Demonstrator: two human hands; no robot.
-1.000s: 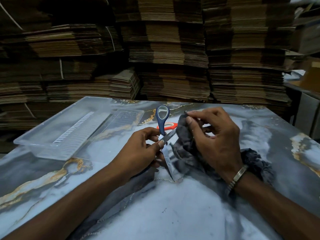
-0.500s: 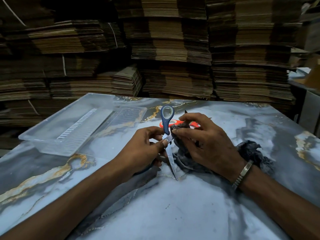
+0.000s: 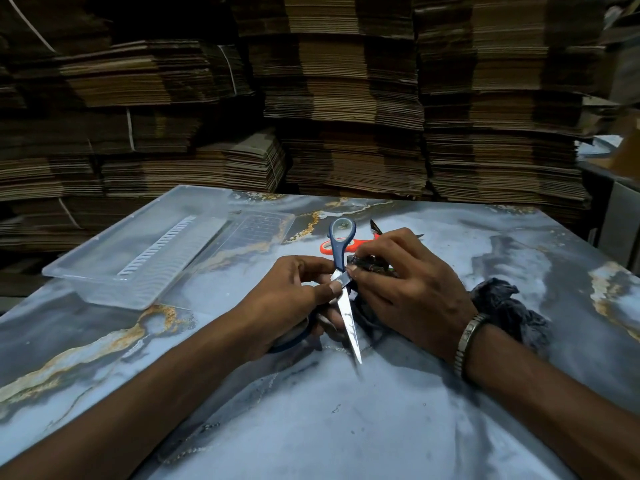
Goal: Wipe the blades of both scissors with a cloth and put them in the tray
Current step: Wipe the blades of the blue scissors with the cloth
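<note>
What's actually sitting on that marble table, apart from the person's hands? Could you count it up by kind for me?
Scissors: 2, the blue-handled scissors held open in the left hand, and the orange-handled scissors lying behind.
Cloth: 1, the dark cloth pinched on a blade by the right hand.
Tray: 1, the clear plastic tray, with nothing in it.
Total: 4

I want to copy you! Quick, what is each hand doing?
Left hand: grips the blue scissors, thumb on the blade.
Right hand: pinches the dark cloth against the blade.
</note>
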